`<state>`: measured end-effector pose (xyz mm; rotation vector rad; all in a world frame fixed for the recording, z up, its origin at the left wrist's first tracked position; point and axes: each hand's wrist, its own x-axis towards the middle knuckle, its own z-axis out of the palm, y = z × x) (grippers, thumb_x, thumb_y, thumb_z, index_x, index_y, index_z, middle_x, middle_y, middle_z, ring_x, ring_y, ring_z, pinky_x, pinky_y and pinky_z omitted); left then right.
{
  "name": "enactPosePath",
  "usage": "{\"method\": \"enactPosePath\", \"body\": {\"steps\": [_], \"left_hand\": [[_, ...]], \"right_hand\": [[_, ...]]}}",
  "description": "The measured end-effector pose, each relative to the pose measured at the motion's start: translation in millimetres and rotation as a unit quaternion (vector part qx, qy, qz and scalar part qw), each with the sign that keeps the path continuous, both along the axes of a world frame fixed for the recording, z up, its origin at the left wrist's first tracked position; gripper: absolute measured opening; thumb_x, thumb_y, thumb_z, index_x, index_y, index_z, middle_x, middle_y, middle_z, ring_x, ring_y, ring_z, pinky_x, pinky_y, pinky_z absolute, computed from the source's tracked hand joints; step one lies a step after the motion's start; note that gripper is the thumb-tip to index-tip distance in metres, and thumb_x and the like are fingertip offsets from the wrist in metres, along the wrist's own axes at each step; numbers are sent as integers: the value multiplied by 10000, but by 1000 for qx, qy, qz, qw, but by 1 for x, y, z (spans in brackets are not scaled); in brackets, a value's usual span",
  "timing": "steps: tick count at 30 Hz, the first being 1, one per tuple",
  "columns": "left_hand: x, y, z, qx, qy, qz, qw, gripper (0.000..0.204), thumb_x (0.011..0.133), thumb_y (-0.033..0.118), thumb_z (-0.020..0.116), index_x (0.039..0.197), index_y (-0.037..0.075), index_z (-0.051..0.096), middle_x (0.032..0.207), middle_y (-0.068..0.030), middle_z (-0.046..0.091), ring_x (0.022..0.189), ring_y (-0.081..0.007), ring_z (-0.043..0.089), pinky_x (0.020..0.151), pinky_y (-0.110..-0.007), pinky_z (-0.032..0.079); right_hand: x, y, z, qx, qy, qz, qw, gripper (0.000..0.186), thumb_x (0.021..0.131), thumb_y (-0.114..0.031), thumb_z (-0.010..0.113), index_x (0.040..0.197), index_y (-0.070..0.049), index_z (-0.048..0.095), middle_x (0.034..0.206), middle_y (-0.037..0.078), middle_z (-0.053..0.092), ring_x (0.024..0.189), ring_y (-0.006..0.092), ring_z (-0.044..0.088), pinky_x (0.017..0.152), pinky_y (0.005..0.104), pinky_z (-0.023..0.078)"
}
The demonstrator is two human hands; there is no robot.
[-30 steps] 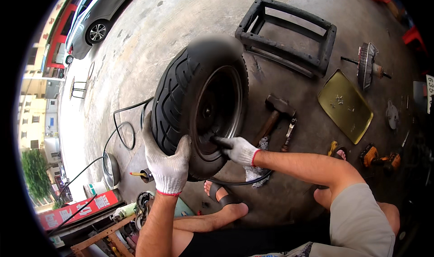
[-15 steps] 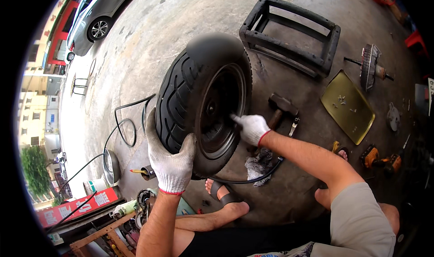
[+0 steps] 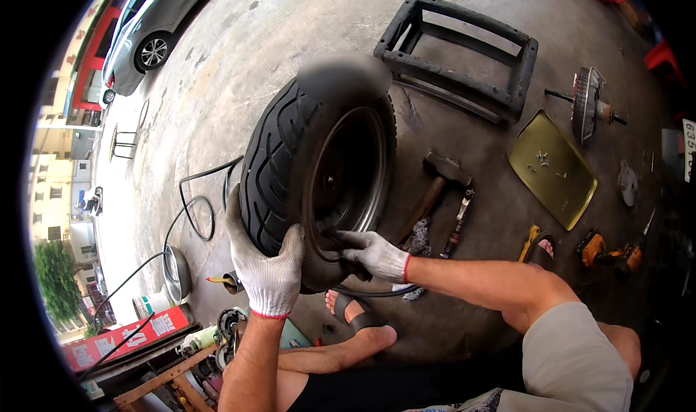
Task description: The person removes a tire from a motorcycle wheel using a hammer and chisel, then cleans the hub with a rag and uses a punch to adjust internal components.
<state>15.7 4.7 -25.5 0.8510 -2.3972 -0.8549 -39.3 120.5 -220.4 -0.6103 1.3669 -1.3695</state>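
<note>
A black-treaded scooter wheel [image 3: 272, 169], tyre on a dark rim, stands tilted in front of me. My left hand [image 3: 267, 263], in a white knit glove, grips the tyre's lower left side, thumb on the sidewall and fingers round the tread. My gloved right hand [image 3: 373, 255] is closed at the lower edge of the rim. Something dark shows at its fingers, but I cannot make out what it is. Right of the wheel lie a hammer [image 3: 428, 198], a slim tool with a hose fitting [image 3: 458, 220] and a patterned rag [image 3: 419, 242].
A black metal frame [image 3: 453, 70] stands beyond the wheel. A golden tray [image 3: 554, 169] holds small screws, near a hub part with an axle [image 3: 586, 107]. Yellow-black power drills [image 3: 612, 255] lie at the right. A black hose [image 3: 210, 227] curls at the left, beside a metal bowl [image 3: 176, 273].
My right hand has moved from the middle right of the rim down and left to its lower edge. My left hand keeps its hold on the tyre. The view has shifted slightly.
</note>
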Motion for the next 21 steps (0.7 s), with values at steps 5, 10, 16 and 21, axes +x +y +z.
{"method": "enactPosePath", "body": {"steps": [5,10,16,21], "left_hand": [[9,-5,-5,-8,-9,-12,1000,844,750,74,710,1473,-85,303,1385,-243,484,1289,-287,496,1126,-383,358],[8,-6,-8,-5,7,-6,1000,838,750,76,715,1466,-86,312,1380,-238,487,1282,-286,498,1126,-381,357],[0,-1,-4,-7,-6,-10,1000,835,747,78,725,1461,-83,321,1373,-238,492,1278,-289,502,1124,-381,362],[11,-5,-7,-17,1,-5,1000,837,746,85,724,1460,-85,321,1371,-238,494,1277,-291,504,1127,-384,360]], "right_hand": [[-91,20,2,151,269,158,938,539,864,-74,557,1370,-256,598,1030,160,716,889,306,702,807,395,564],[-14,6,15,-22,-64,35,997,496,923,-83,584,1415,-140,555,1075,126,738,908,217,698,800,330,549],[-67,11,-46,121,450,19,885,561,843,-43,546,1383,-189,576,928,172,699,810,310,698,689,413,566],[-14,7,12,-58,-231,59,970,527,939,-96,565,1459,-68,486,995,17,743,745,161,678,665,307,545]]}}
